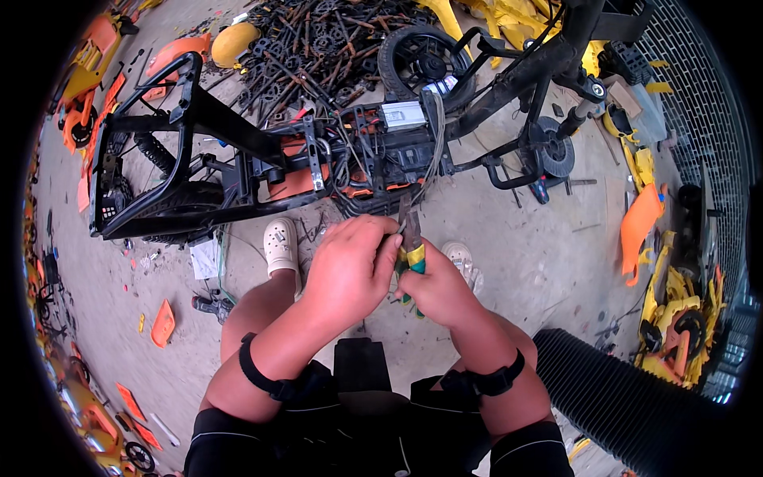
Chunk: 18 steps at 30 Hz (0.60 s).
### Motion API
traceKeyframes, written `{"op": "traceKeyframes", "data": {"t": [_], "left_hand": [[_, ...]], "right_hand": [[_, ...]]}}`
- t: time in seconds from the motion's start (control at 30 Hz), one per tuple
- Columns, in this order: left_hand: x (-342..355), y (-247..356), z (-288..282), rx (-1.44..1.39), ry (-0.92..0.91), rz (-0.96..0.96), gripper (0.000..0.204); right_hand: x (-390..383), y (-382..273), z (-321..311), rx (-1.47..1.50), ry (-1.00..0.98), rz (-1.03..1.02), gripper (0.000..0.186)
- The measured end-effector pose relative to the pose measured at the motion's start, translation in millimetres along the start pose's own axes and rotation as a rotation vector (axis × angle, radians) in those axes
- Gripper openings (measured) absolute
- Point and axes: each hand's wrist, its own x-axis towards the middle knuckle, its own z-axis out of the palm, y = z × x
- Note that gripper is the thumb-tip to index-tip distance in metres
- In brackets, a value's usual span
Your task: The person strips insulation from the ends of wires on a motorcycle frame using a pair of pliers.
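My right hand (439, 288) is closed round the green and yellow handles of a pair of pliers (412, 237). The worn metal jaws point away from me, toward the black vehicle frame (222, 127). Right beside the jaws, my left hand (350, 258) pinches what looks like a grey cable between thumb and forefinger; the fingers hide most of it. Just beyond both hands, a bundle of grey cables (438, 143) hangs off the frame's middle, next to a silver box (404, 115). Orange panels and tangled wiring sit in that same section.
A pile of rusty metal parts (310, 56) lies behind the frame, beside a black wheel (425, 63). A black ribbed panel (612, 389) is at my lower right. Yellow and orange body parts (679, 326) stand along the right. A drill (213, 307) rests near my left foot.
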Motion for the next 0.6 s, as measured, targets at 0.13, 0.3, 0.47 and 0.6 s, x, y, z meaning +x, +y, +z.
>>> {"op": "traceKeyframes", "data": {"t": [0.13, 0.3, 0.47, 0.6], "left_hand": [[-1.1, -1.5, 6.0, 0.026, -0.029, -0.011, 0.010], [-0.9, -2.4, 7.5, -0.001, -0.036, -0.032, 0.011], [0.3, 0.5, 8.3, -0.024, -0.045, -0.036, 0.011], [0.2, 0.8, 8.3, -0.044, -0.053, -0.044, 0.011]], "right_hand": [[-2.7, 6.4, 2.4, 0.031, 0.055, -0.035, 0.044], [-8.6, -16.7, 3.2, 0.089, 0.006, 0.107, 0.044], [-8.3, -7.6, 0.9, 0.110, 0.018, 0.070, 0.043], [-7.8, -1.2, 1.0, 0.065, 0.032, 0.040, 0.042]]}}
